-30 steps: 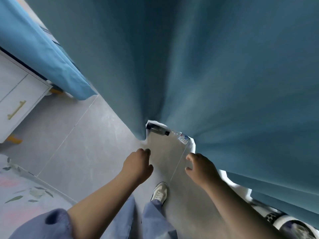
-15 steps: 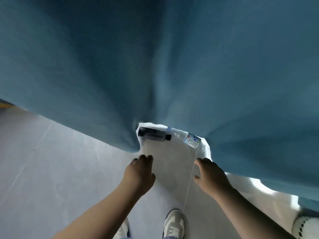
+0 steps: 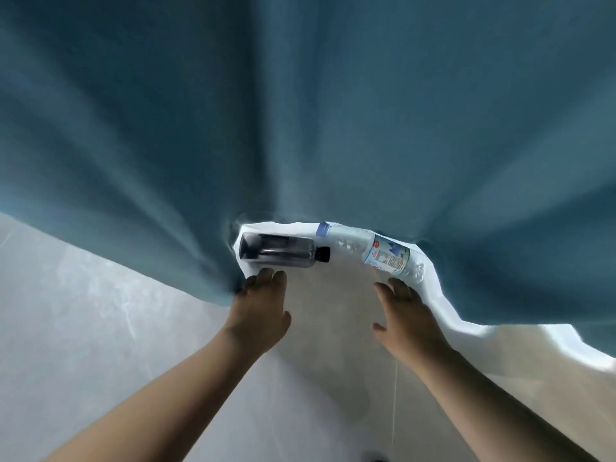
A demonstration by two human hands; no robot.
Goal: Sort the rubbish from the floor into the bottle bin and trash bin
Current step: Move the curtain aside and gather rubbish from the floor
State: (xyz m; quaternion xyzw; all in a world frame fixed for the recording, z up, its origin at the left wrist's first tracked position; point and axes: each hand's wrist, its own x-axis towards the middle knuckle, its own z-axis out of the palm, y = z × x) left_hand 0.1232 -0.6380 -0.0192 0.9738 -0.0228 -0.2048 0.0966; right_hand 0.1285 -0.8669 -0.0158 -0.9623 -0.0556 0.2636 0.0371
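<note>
The floor (image 3: 83,311) left of the grip is smooth grey tile with a dull sheen. A heavy teal curtain (image 3: 300,111) hangs in soft folds above both hands, its hem lifted into an arch.

The left hand (image 3: 263,308) holds nothing, its fingers straight and close together. Just beyond its fingertips lies 1 dark bottle (image 3: 276,250) on its side, black cap pointing toward the other hand. It looks like smooth, stiff, smoky plastic: probably light, round enough to roll, best taken around the mid-body.

Next to that cap lies 1 clear bottle (image 3: 373,251), also on its side, pale blue cap toward the dark one, printed label around the middle. Its walls look thin and dented, so it should be very light and give under a squeeze; the labelled waist offers the least slippery hold.

The right hand (image 3: 406,315) is empty too, fingers spread loosely, tips just beside the clear bottle's base; whether they touch I cannot tell.
</note>
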